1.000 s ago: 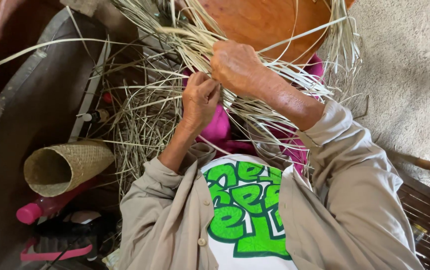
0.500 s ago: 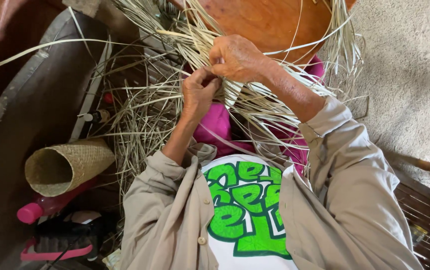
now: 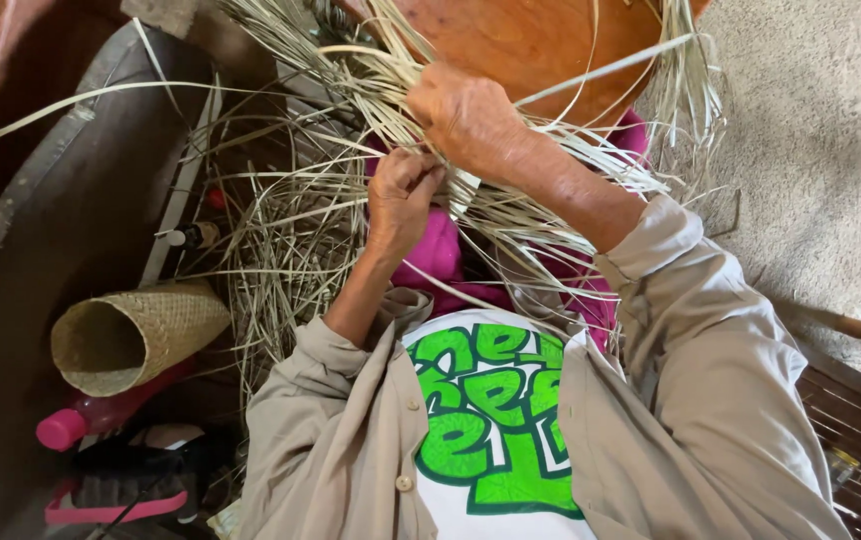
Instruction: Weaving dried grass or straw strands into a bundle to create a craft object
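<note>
1. Floor: pale, rough surface filling the upper right of the frame.
2. Jacket: beige, open at the front over a white shirt with green lettering; it fills the lower centre and lower right, with both sleeves pushed back from the wrists.
3. Slab: dark, curved grey edge running down the left side of the frame.
4. Board: orange-brown rounded surface at top centre, partly behind the strips.
5. Strips: a loose mass of pale, flat straw-like strips fanning from top centre down to the middle left; single strands arc out to the far left and upper right. They lie over pink cloth at the centre.
6. Basket: small woven cone lying on its side at lower left, mouth turned toward the left edge.
7. Bottle: pink, lying just below the basket and partly hidden by it.
8. Right hand: upper centre, fingers curled down and pressed together over a bundle of strips.
9. Left hand: just below and left of the right hand, nearly touching it; fingertips pinched together on strips from the same bundle.
10. Small bottle: dark, with a pale cap, at middle left among the strips.
</note>
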